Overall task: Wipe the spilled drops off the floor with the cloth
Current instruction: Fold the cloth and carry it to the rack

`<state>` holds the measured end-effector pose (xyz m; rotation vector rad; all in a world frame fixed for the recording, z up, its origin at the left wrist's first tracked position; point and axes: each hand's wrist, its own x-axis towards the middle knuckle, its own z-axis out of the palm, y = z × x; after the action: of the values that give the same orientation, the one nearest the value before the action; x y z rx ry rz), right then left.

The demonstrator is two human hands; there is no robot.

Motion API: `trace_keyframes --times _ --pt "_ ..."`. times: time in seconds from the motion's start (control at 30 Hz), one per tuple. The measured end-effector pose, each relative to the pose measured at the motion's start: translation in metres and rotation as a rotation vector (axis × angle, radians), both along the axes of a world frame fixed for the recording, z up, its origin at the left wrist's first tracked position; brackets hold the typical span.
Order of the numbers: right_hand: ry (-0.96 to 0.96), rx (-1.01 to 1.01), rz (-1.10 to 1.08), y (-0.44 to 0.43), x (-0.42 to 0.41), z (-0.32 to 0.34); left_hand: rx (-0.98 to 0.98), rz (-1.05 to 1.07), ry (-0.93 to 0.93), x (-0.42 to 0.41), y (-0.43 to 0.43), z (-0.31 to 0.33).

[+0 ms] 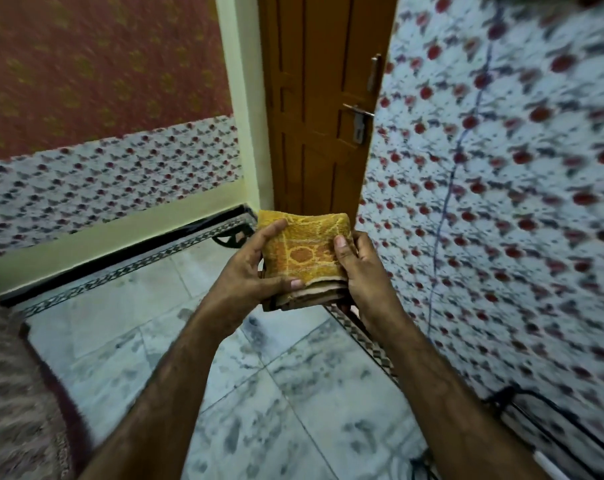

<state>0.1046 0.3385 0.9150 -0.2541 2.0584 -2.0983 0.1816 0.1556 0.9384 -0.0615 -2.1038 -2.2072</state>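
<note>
Cloth is held up in front of the chest, between both hands, above the floor and in front of a door. Its lower folds are partly hidden behind the palms, and its underside cannot be seen. No drops can be made out on the mottled tiles below the hands; the marbling makes any wet spots hard to tell. The walls to either side are blurred, and a rug left of the left arm is cut off by the frame edge.

It is a yellow-orange towel with a woven pattern of lines and a ring shape, folded into a thick square pad with several layers showing at its near edge.

Left hand grips the pad's left side, thumb along the near edge and fingertips curled over the far corner. Right hand clasps the right side, thumb pressed on top, fingers wrapped underneath.
</note>
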Motion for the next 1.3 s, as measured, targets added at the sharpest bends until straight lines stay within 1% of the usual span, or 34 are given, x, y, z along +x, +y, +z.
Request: trace_keyframes --times 0.13,0.3,0.6,0.77,1.07,1.17,1.3 --pt "0.032 0.031 -0.083 0.065 0.010 -0.007 0.007 -0.094 -0.008 -0.005 0.058 -0.002" --pt "0.016 0.000 -0.179 0.151 0.027 -0.024 0.011 -0.212 -0.025 -0.009 0.138 -0.013" --pt "-0.029 0.056 -0.337 0.313 0.078 -0.045 -0.001 -0.378 -0.037 0.004 0.295 -0.046" --pt "-0.028 0.050 -0.460 0.395 0.114 -0.053 -0.031 -0.468 -0.065 0.017 0.377 -0.061" --pt "-0.105 0.036 -0.695 0.511 0.168 -0.097 -0.128 -0.693 -0.094 0.033 0.491 -0.098" --pt "-0.136 0.048 -0.762 0.538 0.183 -0.115 -0.146 -0.771 -0.122 0.032 0.524 -0.121" --pt "-0.228 0.038 -0.831 0.576 0.202 -0.147 -0.182 -0.887 -0.142 0.025 0.569 -0.156"
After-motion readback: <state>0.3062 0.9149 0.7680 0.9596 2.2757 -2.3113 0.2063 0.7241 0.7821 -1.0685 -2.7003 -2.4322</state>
